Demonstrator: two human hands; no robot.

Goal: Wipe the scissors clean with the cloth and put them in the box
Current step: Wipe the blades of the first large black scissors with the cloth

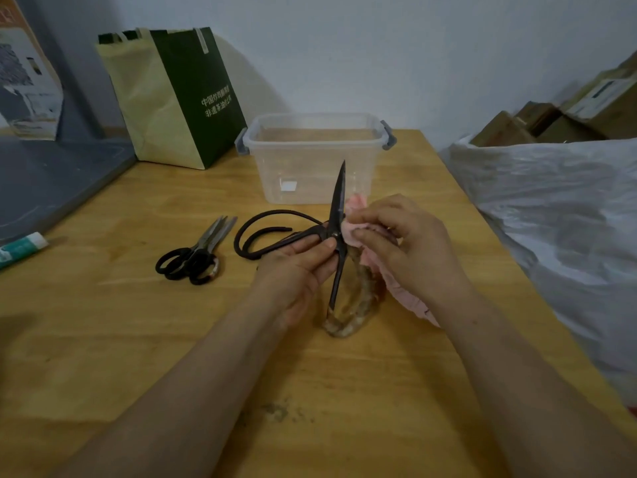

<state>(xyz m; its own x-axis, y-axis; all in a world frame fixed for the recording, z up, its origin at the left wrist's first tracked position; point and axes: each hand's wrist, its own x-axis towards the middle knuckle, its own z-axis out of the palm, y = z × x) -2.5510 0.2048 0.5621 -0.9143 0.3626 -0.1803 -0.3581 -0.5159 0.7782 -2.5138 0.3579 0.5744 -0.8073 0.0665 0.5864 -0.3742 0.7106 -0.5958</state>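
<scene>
My left hand (299,270) grips a pair of dark iron scissors (337,201) near the pivot, blades spread wide, one pointing up and one pointing down toward the table. Their big looped handles (262,232) stretch out to the left. My right hand (406,243) pinches a pink cloth (355,229) against the blades just right of the pivot; the rest of the cloth hangs under my wrist. A clear plastic box (312,160) with grey latches stands open behind the scissors. A second pair, black-handled with steel blades (193,257), lies shut on the table to the left.
A green and cream paper bag (172,98) stands at the back left beside a grey board (51,181). A white tube (20,248) lies at the left edge. A white plastic-covered heap (551,208) and cardboard boxes (551,122) border the wooden table (138,322) on the right.
</scene>
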